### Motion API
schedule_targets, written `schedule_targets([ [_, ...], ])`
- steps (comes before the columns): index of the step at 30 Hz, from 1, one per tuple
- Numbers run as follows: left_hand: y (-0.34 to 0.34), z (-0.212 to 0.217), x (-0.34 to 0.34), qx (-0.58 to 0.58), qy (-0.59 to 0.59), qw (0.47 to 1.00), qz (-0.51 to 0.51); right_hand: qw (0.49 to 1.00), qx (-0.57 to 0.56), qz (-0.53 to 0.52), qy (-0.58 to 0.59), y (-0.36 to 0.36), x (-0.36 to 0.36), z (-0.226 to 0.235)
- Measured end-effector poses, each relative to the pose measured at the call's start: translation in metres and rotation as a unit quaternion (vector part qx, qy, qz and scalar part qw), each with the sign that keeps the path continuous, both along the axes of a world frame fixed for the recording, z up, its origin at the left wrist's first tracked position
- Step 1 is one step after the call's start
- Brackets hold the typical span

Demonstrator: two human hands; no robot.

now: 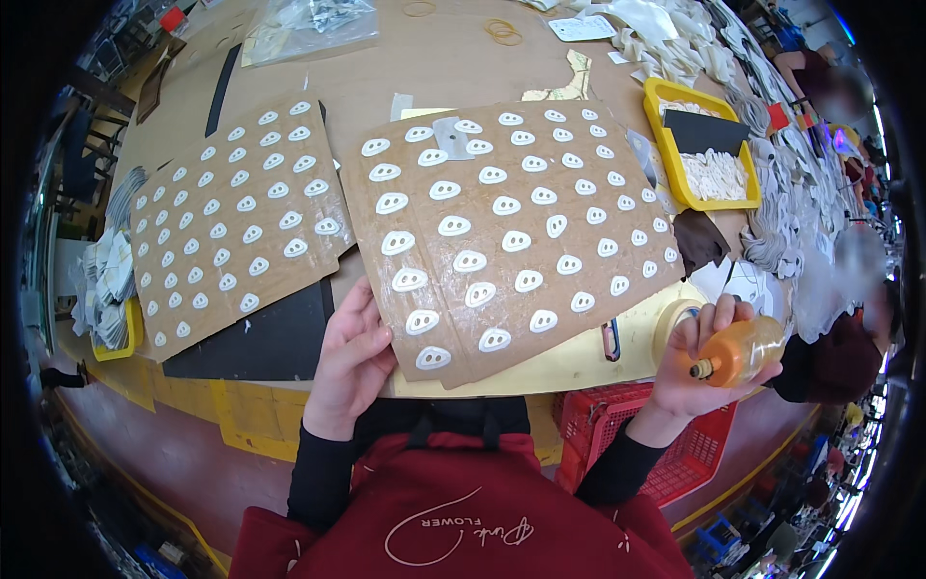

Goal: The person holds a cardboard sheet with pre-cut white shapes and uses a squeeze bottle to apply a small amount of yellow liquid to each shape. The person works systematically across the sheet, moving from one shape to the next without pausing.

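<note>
My left hand grips the lower left edge of a brown cardboard sheet, thumb on top. Rows of small white rounded pieces, each with two holes, cover this sheet, which lies tilted over the table edge. In my right hand is an orange squeeze bottle, on its side with the dark-tipped nozzle toward me. The bottle is held right of the sheet, apart from it. A second cardboard sheet with similar white pieces rests to the left, on a black board.
A yellow tray of white pieces, crossed by a black card, stands at the back right beside heaped pale material. Clear plastic bags and rubber bands lie farther back. Red baskets stand below the table edge. Other people are at the right.
</note>
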State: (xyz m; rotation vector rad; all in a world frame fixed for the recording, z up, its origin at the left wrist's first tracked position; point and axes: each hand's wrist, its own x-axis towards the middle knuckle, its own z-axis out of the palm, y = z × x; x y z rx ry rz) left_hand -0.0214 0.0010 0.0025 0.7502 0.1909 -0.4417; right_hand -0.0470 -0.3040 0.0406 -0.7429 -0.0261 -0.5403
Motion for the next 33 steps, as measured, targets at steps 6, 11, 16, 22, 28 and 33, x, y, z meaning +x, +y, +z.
schedule_targets([
  [6, -0.009, 0.001, 0.006, 0.064, -0.096, 0.993, 0.031, 0.913, -0.297, -0.235, 0.148, -0.001, -0.015, 0.0],
  [11, -0.007, 0.008, 0.008, 0.008, -0.04, 0.998, 0.037, 0.87, -0.412, -0.162, 0.215, -0.007, -0.03, 0.006],
  [16, -0.008, 0.009, 0.013, 0.047, -0.025, 0.998, 0.046, 0.846, -0.457, -0.139, 0.235, -0.005, -0.03, 0.014],
  [22, -0.004, 0.003, 0.011, 0.077, -0.056, 0.995, 0.011, 0.912, -0.326, -0.143, 0.202, 0.004, -0.024, 0.025],
  [28, -0.008, 0.002, 0.0, 0.094, -0.05, 0.994, 0.032, 0.926, -0.296, -0.119, 0.2, 0.002, -0.021, 0.023],
  [33, -0.01, -0.001, -0.002, 0.094, -0.051, 0.994, 0.021, 0.932, -0.275, -0.112, 0.206, 0.0, -0.022, 0.022],
])
